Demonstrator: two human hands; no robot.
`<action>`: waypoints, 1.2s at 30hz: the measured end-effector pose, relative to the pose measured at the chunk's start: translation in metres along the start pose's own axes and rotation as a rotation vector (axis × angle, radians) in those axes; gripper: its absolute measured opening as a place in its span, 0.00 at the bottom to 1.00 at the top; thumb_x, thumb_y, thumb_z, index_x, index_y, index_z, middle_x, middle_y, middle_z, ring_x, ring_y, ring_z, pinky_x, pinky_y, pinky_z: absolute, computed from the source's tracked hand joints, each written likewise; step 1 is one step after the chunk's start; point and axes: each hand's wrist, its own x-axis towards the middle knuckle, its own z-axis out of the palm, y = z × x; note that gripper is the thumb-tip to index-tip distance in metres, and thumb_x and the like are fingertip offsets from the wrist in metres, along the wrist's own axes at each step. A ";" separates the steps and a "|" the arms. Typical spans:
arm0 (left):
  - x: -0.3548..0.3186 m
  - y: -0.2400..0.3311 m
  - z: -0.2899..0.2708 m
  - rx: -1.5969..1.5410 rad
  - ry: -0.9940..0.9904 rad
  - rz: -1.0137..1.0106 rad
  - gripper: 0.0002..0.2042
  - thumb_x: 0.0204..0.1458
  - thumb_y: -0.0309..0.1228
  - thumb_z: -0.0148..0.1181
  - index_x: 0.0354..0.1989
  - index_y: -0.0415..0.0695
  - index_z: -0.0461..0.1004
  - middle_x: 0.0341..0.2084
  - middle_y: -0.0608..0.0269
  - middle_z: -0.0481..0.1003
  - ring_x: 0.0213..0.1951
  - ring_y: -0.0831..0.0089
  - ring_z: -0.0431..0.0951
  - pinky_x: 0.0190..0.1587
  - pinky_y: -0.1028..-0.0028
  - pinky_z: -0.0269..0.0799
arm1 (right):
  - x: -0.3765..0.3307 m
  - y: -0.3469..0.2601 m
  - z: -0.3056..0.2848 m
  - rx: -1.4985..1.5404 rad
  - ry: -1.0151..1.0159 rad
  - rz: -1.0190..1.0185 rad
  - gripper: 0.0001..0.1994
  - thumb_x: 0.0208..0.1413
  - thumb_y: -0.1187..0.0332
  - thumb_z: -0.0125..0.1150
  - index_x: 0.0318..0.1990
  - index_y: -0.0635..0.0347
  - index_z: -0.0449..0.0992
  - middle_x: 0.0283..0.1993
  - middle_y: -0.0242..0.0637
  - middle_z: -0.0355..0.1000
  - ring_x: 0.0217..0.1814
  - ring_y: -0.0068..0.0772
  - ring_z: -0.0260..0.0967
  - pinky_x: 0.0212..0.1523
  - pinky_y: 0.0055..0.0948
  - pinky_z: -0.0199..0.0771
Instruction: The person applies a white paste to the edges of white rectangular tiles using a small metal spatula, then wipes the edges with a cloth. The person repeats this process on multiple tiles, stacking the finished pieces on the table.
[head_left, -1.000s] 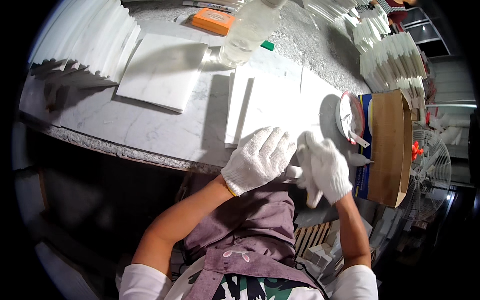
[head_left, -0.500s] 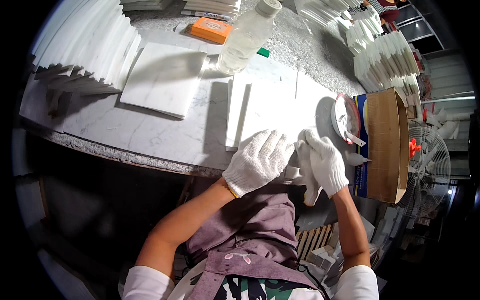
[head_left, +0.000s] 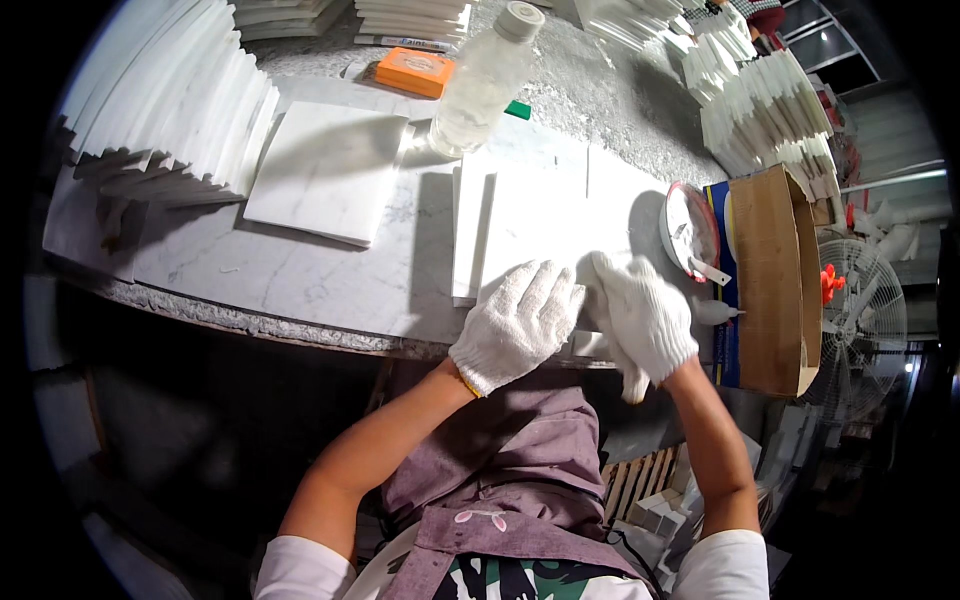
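A white marble-like tile (head_left: pixel 537 215) lies on top of another tile near the bench's front edge. My left hand (head_left: pixel 517 325), in a white knit glove, rests on its near edge with fingers stretched out flat. My right hand (head_left: pixel 648 315), gloved the same way, is beside it, its fingers bent over a loose, soiled white glove (head_left: pixel 628 368) pressed at the tile's near right corner. The loose glove's cuff, with a yellow hem, hangs below my right palm. Part of it is hidden under my fingers.
Left of the hands lies another tile (head_left: pixel 325 170), beside a tall row of stacked tiles (head_left: pixel 175 100). Behind stand a clear bottle (head_left: pixel 480 90) and an orange box (head_left: pixel 414 72). To the right are a red-rimmed bowl (head_left: pixel 680 225) with a scraper, a cardboard box (head_left: pixel 768 280) and a fan (head_left: pixel 860 330).
My right hand has shifted slightly left and away from me, drawing the loose glove along. My left hand stays nearly in place on the tile.
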 end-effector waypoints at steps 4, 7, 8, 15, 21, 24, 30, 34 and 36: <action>0.001 0.004 0.005 -0.001 0.018 0.038 0.12 0.47 0.29 0.59 0.41 0.45 0.79 0.43 0.58 0.78 0.48 0.63 0.78 0.53 0.66 0.74 | 0.054 0.037 0.012 0.049 0.177 -0.035 0.19 0.57 0.64 0.47 0.56 0.43 0.73 0.40 0.54 0.71 0.33 0.55 0.75 0.35 0.44 0.75; 0.002 0.003 0.001 -0.065 0.030 0.016 0.12 0.47 0.29 0.60 0.41 0.45 0.79 0.43 0.60 0.78 0.47 0.64 0.78 0.53 0.67 0.75 | 0.063 0.046 0.013 0.122 0.131 -0.025 0.20 0.57 0.66 0.46 0.56 0.45 0.72 0.41 0.54 0.72 0.37 0.56 0.74 0.36 0.46 0.73; 0.001 0.001 -0.001 -0.108 0.044 0.015 0.12 0.46 0.29 0.59 0.41 0.45 0.79 0.43 0.60 0.78 0.48 0.64 0.78 0.53 0.67 0.75 | 0.052 0.047 0.020 0.093 0.161 -0.029 0.20 0.57 0.67 0.46 0.57 0.45 0.72 0.40 0.53 0.72 0.37 0.55 0.74 0.37 0.46 0.73; -0.004 0.000 -0.001 -0.198 0.076 -0.014 0.15 0.45 0.28 0.59 0.44 0.45 0.80 0.43 0.61 0.78 0.48 0.64 0.78 0.53 0.66 0.75 | -0.037 0.020 0.020 0.147 0.009 0.005 0.22 0.58 0.66 0.48 0.61 0.49 0.69 0.39 0.49 0.71 0.36 0.52 0.73 0.35 0.43 0.72; -0.007 0.000 0.001 -0.250 0.068 -0.068 0.14 0.46 0.29 0.60 0.43 0.45 0.80 0.44 0.59 0.78 0.49 0.64 0.78 0.53 0.66 0.75 | -0.075 0.011 -0.017 0.585 -0.280 0.191 0.20 0.58 0.75 0.46 0.55 0.53 0.77 0.35 0.46 0.77 0.35 0.38 0.77 0.40 0.31 0.75; -0.003 0.002 -0.002 -0.246 0.077 -0.062 0.14 0.46 0.30 0.60 0.42 0.45 0.80 0.43 0.60 0.78 0.48 0.65 0.78 0.53 0.65 0.75 | -0.069 0.033 -0.002 0.732 -0.077 0.283 0.18 0.59 0.75 0.48 0.55 0.55 0.76 0.36 0.43 0.77 0.37 0.30 0.76 0.42 0.26 0.73; -0.003 0.001 0.003 -0.213 0.108 -0.037 0.11 0.46 0.29 0.61 0.39 0.46 0.81 0.41 0.62 0.78 0.47 0.65 0.78 0.52 0.66 0.75 | 0.003 0.049 0.016 0.470 0.144 0.087 0.21 0.58 0.73 0.47 0.59 0.62 0.72 0.43 0.45 0.75 0.45 0.36 0.73 0.49 0.29 0.70; -0.003 0.000 -0.002 -0.184 0.100 -0.002 0.11 0.46 0.28 0.62 0.40 0.46 0.80 0.41 0.62 0.78 0.47 0.65 0.78 0.52 0.66 0.75 | 0.006 0.033 0.003 0.368 -0.003 0.118 0.18 0.58 0.68 0.49 0.55 0.58 0.74 0.40 0.55 0.73 0.44 0.49 0.73 0.46 0.36 0.70; -0.004 0.000 -0.001 -0.209 0.114 -0.033 0.12 0.45 0.28 0.61 0.41 0.46 0.80 0.41 0.62 0.78 0.47 0.65 0.78 0.52 0.66 0.75 | -0.005 0.030 0.001 0.380 -0.064 0.095 0.17 0.59 0.66 0.49 0.52 0.57 0.75 0.39 0.58 0.73 0.43 0.54 0.73 0.45 0.40 0.71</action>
